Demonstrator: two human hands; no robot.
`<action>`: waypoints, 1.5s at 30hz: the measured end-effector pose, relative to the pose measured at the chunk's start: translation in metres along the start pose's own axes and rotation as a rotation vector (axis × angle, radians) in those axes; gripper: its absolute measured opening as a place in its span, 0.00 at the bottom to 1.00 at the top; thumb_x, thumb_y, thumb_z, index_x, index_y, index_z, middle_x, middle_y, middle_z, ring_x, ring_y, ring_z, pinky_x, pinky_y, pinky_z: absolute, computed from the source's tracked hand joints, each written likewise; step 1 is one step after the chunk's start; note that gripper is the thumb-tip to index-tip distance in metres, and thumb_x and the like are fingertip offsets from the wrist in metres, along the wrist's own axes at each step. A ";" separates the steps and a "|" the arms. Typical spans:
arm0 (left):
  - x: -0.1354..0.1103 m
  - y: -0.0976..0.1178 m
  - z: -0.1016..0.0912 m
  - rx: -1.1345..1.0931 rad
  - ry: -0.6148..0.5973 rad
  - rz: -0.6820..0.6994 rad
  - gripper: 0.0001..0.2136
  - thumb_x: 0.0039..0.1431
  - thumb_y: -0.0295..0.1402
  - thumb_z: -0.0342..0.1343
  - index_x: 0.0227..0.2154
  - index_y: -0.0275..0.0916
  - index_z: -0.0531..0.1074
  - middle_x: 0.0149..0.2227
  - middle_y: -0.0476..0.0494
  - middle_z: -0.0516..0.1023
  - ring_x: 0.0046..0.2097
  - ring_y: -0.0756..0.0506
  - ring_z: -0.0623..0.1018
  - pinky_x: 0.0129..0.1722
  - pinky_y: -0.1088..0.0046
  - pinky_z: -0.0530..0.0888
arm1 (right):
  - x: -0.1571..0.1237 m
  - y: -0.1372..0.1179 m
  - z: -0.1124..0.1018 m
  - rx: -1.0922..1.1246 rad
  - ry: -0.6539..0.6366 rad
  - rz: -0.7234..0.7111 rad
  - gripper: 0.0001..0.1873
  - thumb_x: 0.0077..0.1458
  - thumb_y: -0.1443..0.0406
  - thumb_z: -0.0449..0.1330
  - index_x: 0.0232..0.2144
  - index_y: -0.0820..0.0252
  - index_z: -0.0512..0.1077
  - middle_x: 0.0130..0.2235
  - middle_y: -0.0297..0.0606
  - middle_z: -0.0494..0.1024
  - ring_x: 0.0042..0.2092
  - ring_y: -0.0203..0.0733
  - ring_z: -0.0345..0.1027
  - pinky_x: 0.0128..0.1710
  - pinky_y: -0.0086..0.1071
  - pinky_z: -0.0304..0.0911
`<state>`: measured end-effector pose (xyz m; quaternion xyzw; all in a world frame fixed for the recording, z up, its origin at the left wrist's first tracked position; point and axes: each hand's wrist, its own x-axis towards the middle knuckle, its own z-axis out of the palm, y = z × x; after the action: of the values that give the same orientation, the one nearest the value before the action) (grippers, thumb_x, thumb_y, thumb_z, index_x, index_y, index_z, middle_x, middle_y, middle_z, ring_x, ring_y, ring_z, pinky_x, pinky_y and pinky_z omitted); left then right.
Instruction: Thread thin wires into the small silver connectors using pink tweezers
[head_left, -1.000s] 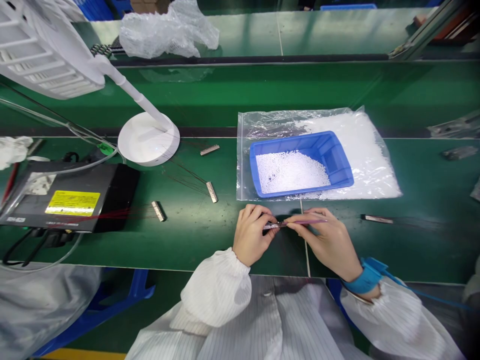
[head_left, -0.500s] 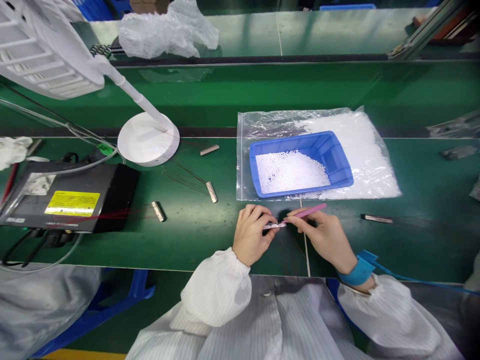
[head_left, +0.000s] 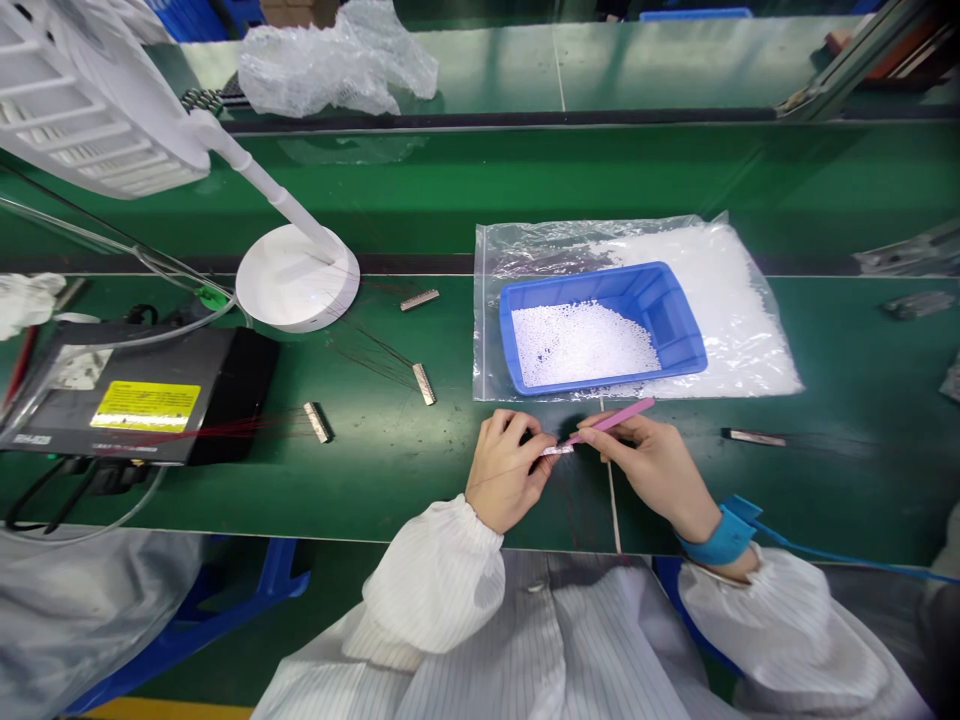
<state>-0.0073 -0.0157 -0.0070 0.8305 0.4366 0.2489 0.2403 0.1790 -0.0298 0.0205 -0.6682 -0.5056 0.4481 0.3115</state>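
My left hand point(head_left: 508, 468) pinches a small white strip-shaped part point(head_left: 558, 450) with thin wires, just above the green bench. My right hand point(head_left: 651, 462), with a blue wrist strap point(head_left: 721, 535), is closed on pink tweezers point(head_left: 619, 415). Their dark tip meets the part's upper edge near my left fingertips; whether it grips anything is too small to tell. Beyond both hands stands a blue bin point(head_left: 682, 340) partly filled with small white beads point(head_left: 581, 345). It rests on a clear bag point(head_left: 750, 330) full of similar white material.
Several similar wired parts lie about: one point(head_left: 423, 384) left of centre, one point(head_left: 316, 422) by the black box point(head_left: 232, 400), one point(head_left: 756, 437) at right. A white fan point(head_left: 300, 275) stands at left. A blue cord point(head_left: 825, 557) trails from my wrist strap.
The tweezers and my right hand have shifted very slightly, with the wrist a little to the right. My left fingers cover a bit more of the part.
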 end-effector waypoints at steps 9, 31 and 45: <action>0.002 -0.002 0.001 -0.056 0.033 -0.021 0.03 0.58 0.31 0.57 0.34 0.40 0.75 0.36 0.45 0.72 0.42 0.43 0.67 0.38 0.65 0.64 | -0.006 -0.006 0.000 -0.082 0.089 -0.163 0.13 0.52 0.54 0.60 0.30 0.56 0.77 0.34 0.35 0.79 0.29 0.38 0.69 0.29 0.33 0.66; 0.001 -0.001 0.000 -0.069 0.008 -0.048 0.03 0.57 0.30 0.57 0.34 0.42 0.74 0.37 0.46 0.72 0.42 0.44 0.67 0.39 0.66 0.64 | -0.009 0.003 0.003 -0.155 0.102 -0.192 0.13 0.53 0.53 0.59 0.32 0.54 0.77 0.37 0.36 0.80 0.34 0.42 0.72 0.35 0.37 0.68; 0.001 -0.001 0.000 -0.078 0.007 -0.049 0.03 0.57 0.30 0.58 0.34 0.41 0.74 0.37 0.46 0.71 0.42 0.44 0.66 0.39 0.66 0.63 | -0.010 0.003 0.004 -0.161 0.091 -0.191 0.12 0.54 0.55 0.59 0.31 0.55 0.77 0.38 0.36 0.80 0.36 0.43 0.72 0.36 0.38 0.68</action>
<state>-0.0072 -0.0140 -0.0078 0.8086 0.4478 0.2627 0.2768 0.1752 -0.0401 0.0191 -0.6597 -0.5864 0.3436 0.3208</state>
